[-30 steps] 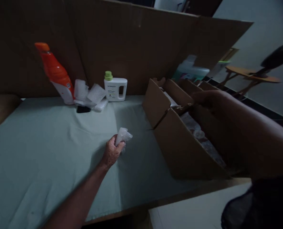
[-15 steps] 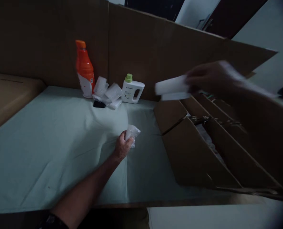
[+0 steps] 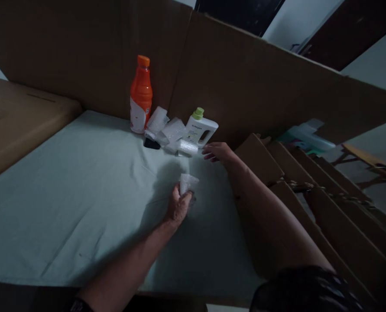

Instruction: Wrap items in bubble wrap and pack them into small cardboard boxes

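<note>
My left hand (image 3: 179, 204) grips a small folded piece of clear bubble wrap (image 3: 189, 183) above the cloth. My right hand (image 3: 218, 152) reaches in from the right, fingers loosely stretched out and holding nothing. Just left of its fingertips lies a rolled piece of bubble wrap (image 3: 188, 148), with a small gap between them. That roll sits at the front of a pile of bubble wrap pieces (image 3: 173, 131). Behind my right hand stands a white jug with a green cap (image 3: 197, 130). An orange bottle (image 3: 141, 95) stands upright left of the pile.
A flat black object (image 3: 151, 144) lies by the pile on the pale green cloth (image 3: 92, 182). Open divided cardboard boxes (image 3: 296, 190) stand at right, a pale teal bottle (image 3: 309, 136) among them. A cardboard wall (image 3: 244, 73) runs behind; a closed carton (image 3: 27, 112) is at left.
My right hand has come left and down from above the boxes, and the white item it held is out of it. A bubble wrap roll now lies before the jug. The view has shifted.
</note>
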`<state>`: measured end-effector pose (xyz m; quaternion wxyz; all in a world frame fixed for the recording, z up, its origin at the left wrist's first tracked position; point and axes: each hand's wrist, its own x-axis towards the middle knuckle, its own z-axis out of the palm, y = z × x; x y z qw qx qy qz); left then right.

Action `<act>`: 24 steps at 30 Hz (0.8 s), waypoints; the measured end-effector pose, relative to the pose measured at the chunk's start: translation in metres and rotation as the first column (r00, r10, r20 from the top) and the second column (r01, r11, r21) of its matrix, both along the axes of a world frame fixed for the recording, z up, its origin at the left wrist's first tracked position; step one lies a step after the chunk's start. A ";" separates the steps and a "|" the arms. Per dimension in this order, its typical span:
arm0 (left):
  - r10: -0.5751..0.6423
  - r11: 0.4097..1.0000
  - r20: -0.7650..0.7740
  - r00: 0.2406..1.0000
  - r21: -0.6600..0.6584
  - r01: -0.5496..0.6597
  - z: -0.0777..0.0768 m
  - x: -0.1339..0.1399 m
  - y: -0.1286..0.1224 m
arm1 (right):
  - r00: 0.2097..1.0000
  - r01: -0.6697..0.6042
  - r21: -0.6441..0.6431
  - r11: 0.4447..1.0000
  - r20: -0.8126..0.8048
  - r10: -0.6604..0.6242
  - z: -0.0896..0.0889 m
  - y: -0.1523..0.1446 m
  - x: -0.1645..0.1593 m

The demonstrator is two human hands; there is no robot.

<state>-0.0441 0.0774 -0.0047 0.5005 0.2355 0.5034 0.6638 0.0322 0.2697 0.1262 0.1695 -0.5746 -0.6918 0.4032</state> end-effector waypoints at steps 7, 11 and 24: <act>0.115 0.993 0.063 0.991 0.012 -0.116 0.006 -0.012 0.004 | 0.846 -0.529 -0.101 0.843 -0.149 0.513 -0.039 -0.083 0.012; 0.031 0.997 0.052 0.998 0.075 -0.035 0.004 -0.010 0.004 | 0.893 -0.408 0.175 0.896 -0.128 0.431 -0.038 -0.085 0.009; -0.022 0.995 0.088 0.996 0.097 0.014 -0.009 -0.010 0.010 | 0.677 -0.549 0.584 0.597 0.730 -0.091 0.020 0.008 -0.050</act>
